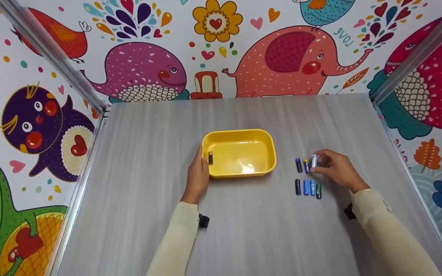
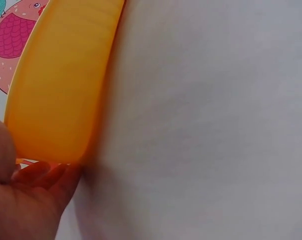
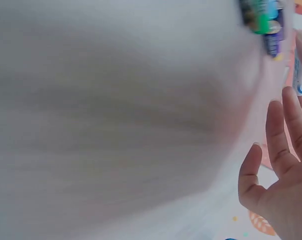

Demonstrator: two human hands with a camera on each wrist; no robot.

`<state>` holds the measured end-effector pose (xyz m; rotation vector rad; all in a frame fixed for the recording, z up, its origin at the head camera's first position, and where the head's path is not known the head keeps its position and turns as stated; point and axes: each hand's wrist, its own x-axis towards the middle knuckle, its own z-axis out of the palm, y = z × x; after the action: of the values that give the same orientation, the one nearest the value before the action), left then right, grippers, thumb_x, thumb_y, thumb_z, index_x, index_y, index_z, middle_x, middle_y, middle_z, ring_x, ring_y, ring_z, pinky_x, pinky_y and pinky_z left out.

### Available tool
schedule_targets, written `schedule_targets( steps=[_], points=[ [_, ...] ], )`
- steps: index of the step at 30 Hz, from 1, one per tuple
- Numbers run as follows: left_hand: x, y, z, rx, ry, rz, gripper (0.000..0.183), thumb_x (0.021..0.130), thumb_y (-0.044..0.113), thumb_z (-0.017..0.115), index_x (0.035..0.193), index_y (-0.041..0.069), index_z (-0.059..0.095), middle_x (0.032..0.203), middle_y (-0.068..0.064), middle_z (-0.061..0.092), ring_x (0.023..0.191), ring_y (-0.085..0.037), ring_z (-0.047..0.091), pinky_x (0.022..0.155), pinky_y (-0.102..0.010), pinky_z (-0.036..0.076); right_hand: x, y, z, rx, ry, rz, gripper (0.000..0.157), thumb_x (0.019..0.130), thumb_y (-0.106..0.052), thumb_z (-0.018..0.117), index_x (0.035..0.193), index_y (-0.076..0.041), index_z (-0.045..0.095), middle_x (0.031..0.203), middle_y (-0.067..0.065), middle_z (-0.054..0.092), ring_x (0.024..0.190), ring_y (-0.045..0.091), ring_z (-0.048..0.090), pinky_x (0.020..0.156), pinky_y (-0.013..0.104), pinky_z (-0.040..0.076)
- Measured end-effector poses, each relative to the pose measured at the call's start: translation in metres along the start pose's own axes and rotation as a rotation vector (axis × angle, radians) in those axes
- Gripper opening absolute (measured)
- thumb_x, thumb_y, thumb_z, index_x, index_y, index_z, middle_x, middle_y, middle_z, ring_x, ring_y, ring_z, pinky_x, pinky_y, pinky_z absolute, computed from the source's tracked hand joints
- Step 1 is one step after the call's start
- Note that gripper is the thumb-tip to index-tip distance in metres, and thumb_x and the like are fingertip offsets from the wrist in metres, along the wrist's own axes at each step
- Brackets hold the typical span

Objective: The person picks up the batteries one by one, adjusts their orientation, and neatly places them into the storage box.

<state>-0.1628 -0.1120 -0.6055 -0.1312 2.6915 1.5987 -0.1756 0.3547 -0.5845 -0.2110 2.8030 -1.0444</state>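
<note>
My left hand [image 1: 198, 176] grips the left side of a yellow plastic tray [image 1: 236, 151]. In the left wrist view its thumb is by the rim and its fingers are against the end wall. One dark battery [image 1: 210, 158] lies in the tray, along the left wall. To the right, my right hand [image 1: 338, 166] pinches a white battery [image 1: 314, 161] between thumb and fingers, its other fingers spread in the right wrist view. Just left of it are a purple-and-yellow battery [image 1: 306, 166] and a dark battery with a blue end [image 1: 298, 165].
Nearer me is a row of several batteries: a dark one [image 1: 297, 187], a blue one [image 1: 306, 187], a light blue one [image 1: 312, 188] and a green one [image 1: 319, 191]. The grey wood-grain table [image 1: 148, 153] is bordered by cartoon-printed walls [image 1: 209, 53] with metal rails.
</note>
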Motion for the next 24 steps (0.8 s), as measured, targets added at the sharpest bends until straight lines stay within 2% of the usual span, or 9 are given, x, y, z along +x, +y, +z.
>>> schedule_targets(
  steps=[5, 10, 16, 24],
  points=[
    [0.0, 0.0, 0.0, 0.008, 0.011, 0.017, 0.055, 0.112, 0.019, 0.035, 0.164, 0.009, 0.021, 0.169, -0.007, 0.027, 0.155, -0.023, 0.028, 0.127, -0.042, 0.026, 0.009, -0.025, -0.003, 0.003, 0.027, -0.083, 0.058, 0.082, -0.031, 0.086, 0.132, -0.01, 0.065, 0.101, 0.007, 0.068, 0.095, 0.025, 0.064, 0.076, 0.013, 0.051],
    [0.0, 0.0, 0.001, 0.003, 0.008, 0.01, 0.055, 0.112, 0.019, 0.035, 0.164, 0.009, 0.02, 0.169, -0.007, 0.027, 0.155, -0.023, 0.028, 0.127, -0.043, 0.027, 0.021, -0.052, -0.003, -0.002, -0.014, -0.057, 0.06, 0.082, -0.041, 0.085, 0.133, -0.018, 0.064, 0.105, 0.002, 0.068, 0.098, 0.021, 0.062, 0.079, 0.014, 0.053],
    [0.0, -0.001, 0.001, 0.004, 0.015, 0.013, 0.054, 0.112, 0.019, 0.035, 0.164, 0.009, 0.022, 0.169, -0.007, 0.028, 0.155, -0.022, 0.029, 0.127, -0.041, 0.026, 0.034, -0.083, 0.006, 0.025, -0.013, -0.089, 0.058, 0.08, -0.042, 0.086, 0.131, -0.024, 0.065, 0.104, 0.0, 0.068, 0.096, 0.02, 0.064, 0.082, 0.024, 0.059],
    [0.001, -0.002, 0.001, 0.006, 0.016, 0.024, 0.054, 0.112, 0.019, 0.034, 0.163, 0.008, 0.022, 0.169, -0.007, 0.028, 0.155, -0.022, 0.029, 0.127, -0.041, 0.026, 0.054, -0.121, 0.024, 0.085, -0.011, -0.162, 0.056, 0.08, -0.034, 0.088, 0.13, -0.021, 0.066, 0.103, 0.003, 0.069, 0.096, 0.022, 0.064, 0.086, 0.04, 0.062]
  ],
)
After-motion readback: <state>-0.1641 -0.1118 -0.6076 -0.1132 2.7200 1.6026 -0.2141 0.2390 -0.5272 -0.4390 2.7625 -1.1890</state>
